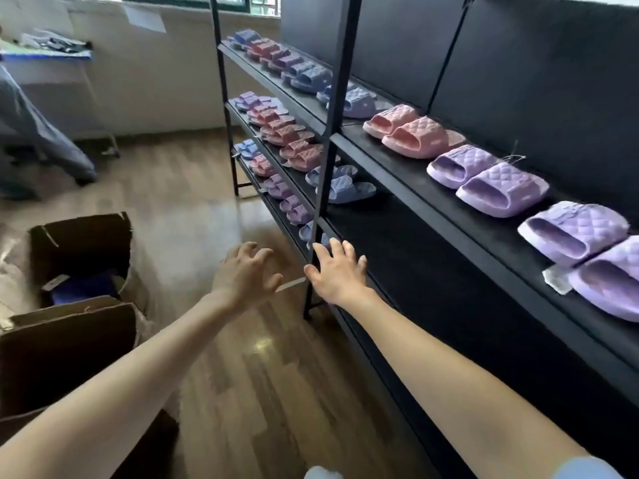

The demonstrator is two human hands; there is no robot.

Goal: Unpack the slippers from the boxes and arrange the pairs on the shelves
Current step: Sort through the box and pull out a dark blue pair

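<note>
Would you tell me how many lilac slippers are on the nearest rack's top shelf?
4. First lilac slipper and second lilac slipper sit paired right of the pink pair; third lilac slipper and fourth lilac slipper lie at the frame's right edge. More may lie beyond.

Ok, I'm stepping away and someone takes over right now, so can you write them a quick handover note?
Left hand: open, holding nothing, over the floor. Right hand: open, holding nothing, by a rack post.
Done: on the far rack, three shelves hold rows of pairs; near upper shelf holds a pink pair and two purple pairs; a blue pair is on the middle shelf.
Left: open box on the floor at left shows blue contents, likely slippers; unpack and place them, probably on the middle shelf.
</note>
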